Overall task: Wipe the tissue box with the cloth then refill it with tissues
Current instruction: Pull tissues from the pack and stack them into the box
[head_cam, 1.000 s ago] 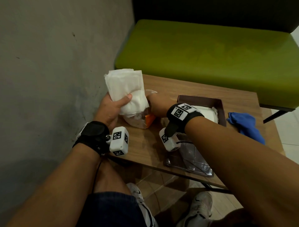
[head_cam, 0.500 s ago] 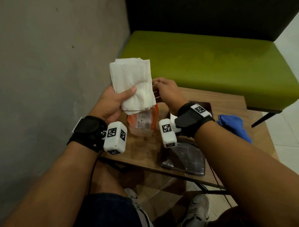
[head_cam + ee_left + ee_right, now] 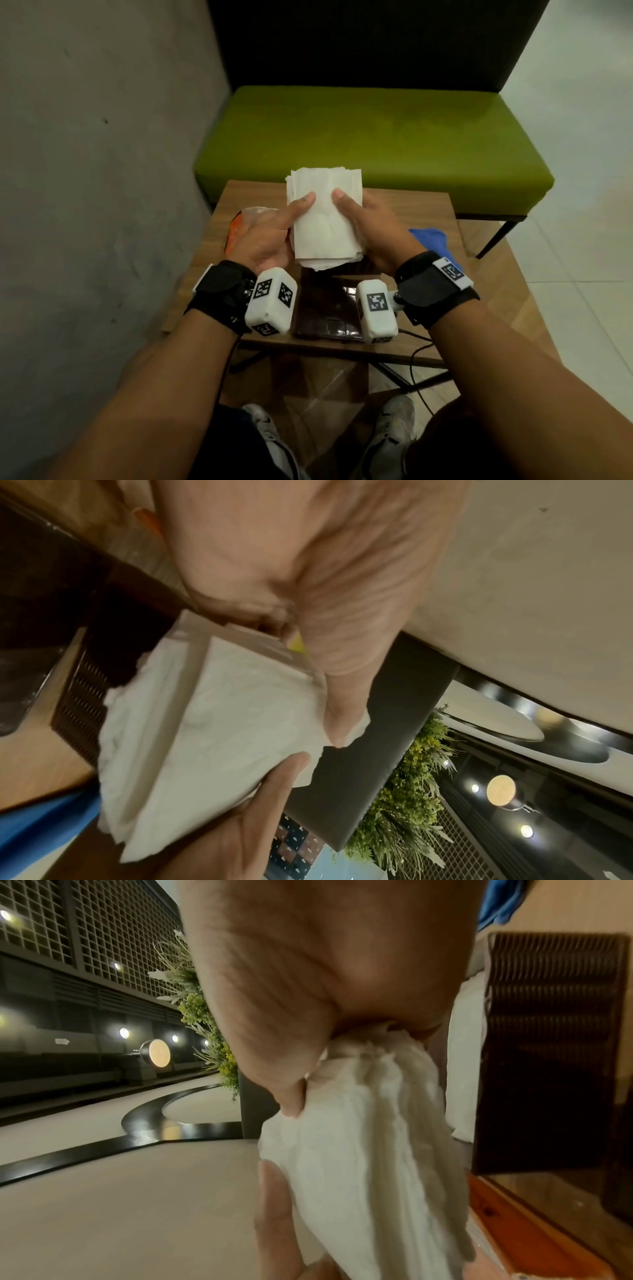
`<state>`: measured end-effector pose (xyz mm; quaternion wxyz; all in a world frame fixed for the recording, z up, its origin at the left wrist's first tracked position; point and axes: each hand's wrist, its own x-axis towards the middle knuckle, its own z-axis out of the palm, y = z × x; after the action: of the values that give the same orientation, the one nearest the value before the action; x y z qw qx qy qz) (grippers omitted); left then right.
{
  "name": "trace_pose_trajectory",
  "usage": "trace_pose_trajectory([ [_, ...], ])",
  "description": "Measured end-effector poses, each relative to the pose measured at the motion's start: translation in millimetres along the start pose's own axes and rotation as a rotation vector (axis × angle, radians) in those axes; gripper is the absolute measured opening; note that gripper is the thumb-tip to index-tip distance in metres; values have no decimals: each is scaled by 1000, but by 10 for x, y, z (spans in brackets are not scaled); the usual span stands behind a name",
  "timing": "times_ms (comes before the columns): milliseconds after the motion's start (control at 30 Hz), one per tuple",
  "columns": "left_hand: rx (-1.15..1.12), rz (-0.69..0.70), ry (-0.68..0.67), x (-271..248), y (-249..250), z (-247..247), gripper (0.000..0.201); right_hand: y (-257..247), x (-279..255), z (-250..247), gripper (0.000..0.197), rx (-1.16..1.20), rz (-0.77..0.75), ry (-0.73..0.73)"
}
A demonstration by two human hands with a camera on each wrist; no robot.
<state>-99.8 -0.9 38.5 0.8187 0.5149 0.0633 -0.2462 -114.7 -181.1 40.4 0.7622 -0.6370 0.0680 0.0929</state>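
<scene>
Now we hold the stack of tissues (image 3: 325, 219) with both hands, where half a second ago only our left hand had it and our right hand was pulling at the orange and clear wrapper (image 3: 239, 222). That wrapper has gone from our hands and lies on the wooden table (image 3: 411, 212), just left of our left hand (image 3: 263, 236). Our left hand grips the left side of the stack, with its thumb pressed on top. Our right hand (image 3: 373, 229) grips the right side the same way (both thumbs nearly meet in the middle of the top sheet). We hold the tissues up in the air over the dark brown tissue box (image 3: 548, 1047), which sits on the table right under our hands, with white tissue showing at its side in the right wrist view. A shiny dark lid (image 3: 325, 308) lies on the table close to us, between our two wrists. A blue cloth (image 3: 430, 236) lies on the table, off to the right of our right hand. Past the table stands a green bench (image 3: 376, 137).
</scene>
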Motion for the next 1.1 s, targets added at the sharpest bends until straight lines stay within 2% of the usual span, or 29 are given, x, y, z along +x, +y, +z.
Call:
trace_pose_trajectory([
  [167,27,-90,-11,-31,-17,246,42,-17,-165,-110,38,12,10,30],
  [267,42,-109,-9,-30,-20,297,47,-14,-207,-167,36,40,22,37],
  [400,0,3,6,65,-42,224,65,-20,-253,-233,35,68,46,18],
  [567,7,43,65,-3,-36,274,43,-54,-259,-254,36,120,45,58],
  [667,-2,-30,-32,-102,-43,356,52,-86,-271,-247,36,153,42,43],
  [767,1,-61,-81,-100,-24,405,59,-105,-287,-220,33,66,22,75],
  [867,92,-29,42,-3,-31,380,41,-101,-281,-202,31,-41,-33,151],
  [933,157,-7,107,49,-64,376,38,-80,-257,-149,35,-92,-44,187],
  [1100,221,-10,91,25,-79,487,43,-40,-210,-68,62,-136,-2,190],
])
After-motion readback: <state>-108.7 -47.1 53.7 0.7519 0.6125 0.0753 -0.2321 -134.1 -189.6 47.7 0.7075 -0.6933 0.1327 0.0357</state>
